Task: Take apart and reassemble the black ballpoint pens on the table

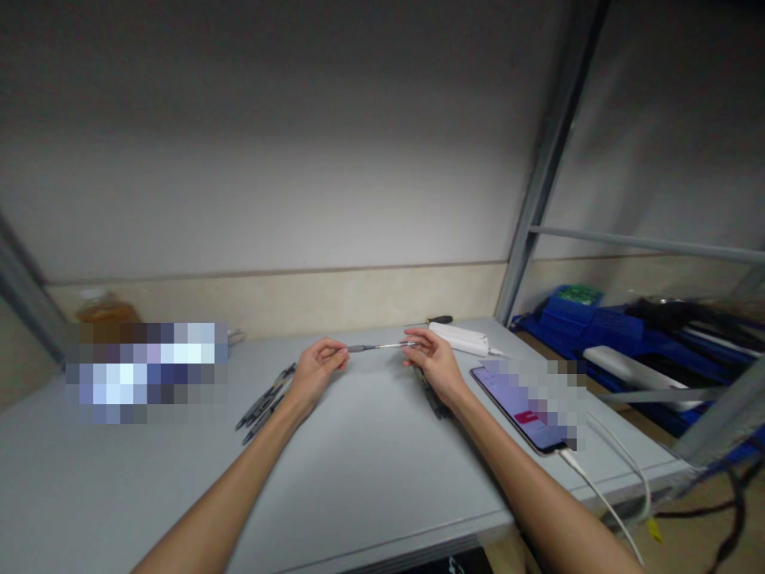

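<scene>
Both hands hold one thin pen (378, 347) level above the grey table (358, 470). My left hand (318, 373) pinches its dark grip end at the left. My right hand (435, 365) pinches the pale, clear barrel end at the right. Under my right hand lies a dark pen (433, 399) on the table. Several dark pens (266, 402) lie together just left of my left wrist.
A phone (521, 410) with a lit screen lies at the right, a white cable (603, 486) running off the table edge. A white power bank (460, 339) and a screwdriver (433, 321) lie at the back. Blue bins (598, 331) stand beyond a metal shelf post (541, 199).
</scene>
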A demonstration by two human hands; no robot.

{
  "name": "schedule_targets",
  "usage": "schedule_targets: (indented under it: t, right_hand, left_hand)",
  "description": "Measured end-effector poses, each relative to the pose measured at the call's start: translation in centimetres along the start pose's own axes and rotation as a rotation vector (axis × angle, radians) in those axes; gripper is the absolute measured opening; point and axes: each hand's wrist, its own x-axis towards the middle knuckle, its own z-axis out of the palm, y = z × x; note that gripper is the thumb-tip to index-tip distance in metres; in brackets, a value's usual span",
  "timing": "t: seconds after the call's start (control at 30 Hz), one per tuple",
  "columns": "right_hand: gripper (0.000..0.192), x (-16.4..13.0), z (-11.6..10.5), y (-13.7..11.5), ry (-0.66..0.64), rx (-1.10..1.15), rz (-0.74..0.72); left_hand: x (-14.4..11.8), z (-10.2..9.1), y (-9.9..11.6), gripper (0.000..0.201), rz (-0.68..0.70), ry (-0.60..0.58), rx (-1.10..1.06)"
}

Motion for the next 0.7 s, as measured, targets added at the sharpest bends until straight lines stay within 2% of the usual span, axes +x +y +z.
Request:
schedule_targets:
  t: [0.43,0.7]
  right_hand:
    - [0.029,0.36,-0.41,0.10,0.093,-0.075,-0.034]
    - [0.028,0.32,-0.56,0.02,0.101,-0.123,-0.038]
  left_hand:
    - [0.44,-0.77,0.14,0.035,-0.014,0.063,-0.046]
    - [0.37,-0.62,0.70,0.037,-0.027,0.091,-0.053]
